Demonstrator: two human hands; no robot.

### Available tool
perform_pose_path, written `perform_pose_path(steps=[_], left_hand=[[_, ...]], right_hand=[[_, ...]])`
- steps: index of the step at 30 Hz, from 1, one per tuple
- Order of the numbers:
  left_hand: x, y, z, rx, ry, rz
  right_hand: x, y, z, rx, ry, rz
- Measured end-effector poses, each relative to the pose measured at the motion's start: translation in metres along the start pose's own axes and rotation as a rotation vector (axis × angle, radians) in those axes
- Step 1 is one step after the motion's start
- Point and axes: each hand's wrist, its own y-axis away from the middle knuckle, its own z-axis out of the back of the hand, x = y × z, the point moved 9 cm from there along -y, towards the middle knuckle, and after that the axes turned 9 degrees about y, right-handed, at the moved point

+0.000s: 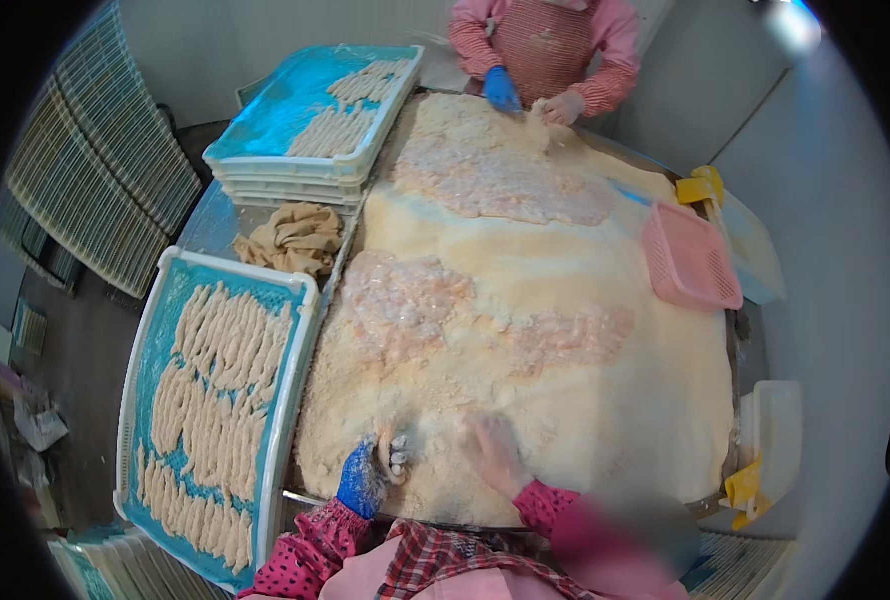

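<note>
Your left hand point(373, 472), in a crumb-dusted blue glove, is just above the near edge of the crumbs point(585, 440), its fingers curled closed around a pale coated strip point(385, 440); how firmly it grips, you cannot tell from here. Your right hand point(495, 455) is a short way to the right of it, empty as far as it shows, fingers stretched out and fairly open, their tips down in the crumbs. Just left of your left hand stands the near tray point(287, 420), blue-lined and white-rimmed, with coated strips point(210, 425) laid side by side in rows. Ahead of your left hand, a wet pink meat heap point(405, 300) sits on the crumbs; a smaller heap point(575, 338) lies ahead of your right hand and slightly to its right. Farther ahead of both hands spreads a broad meat patch point(505, 185), and beyond it a co-worker point(545, 45) in a striped apron has both hands at the crumbs, one gloved blue. Ahead and left of your left hand, past the near tray, are a crumpled tan cloth point(290, 240) and a tray stack point(285, 190). Well ahead and right of your right hand, a pink basket point(695, 262) rests tilted.
</note>
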Motion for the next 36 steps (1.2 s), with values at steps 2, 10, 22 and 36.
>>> perform_pose_path(steps=[2,10,22,36], left_hand=[[-0.001,0.018,0.017,-0.199,0.034,-0.047],[-0.118,0.044,-0.073,0.328,0.052,-0.24],[-0.548,0.2,0.119,-0.678,-1.297,-1.092],[-0.546,0.336,0.195,-0.922,-1.803,-1.255]], right_hand=[[-0.001,0.008,-0.004,0.049,0.059,0.041],[-0.009,-0.03,-0.015,0.014,0.277,0.182],[-0.097,-0.032,-0.018,-0.173,-0.484,-0.44],[-0.093,-0.023,0.0,-0.166,-0.347,-0.505]])
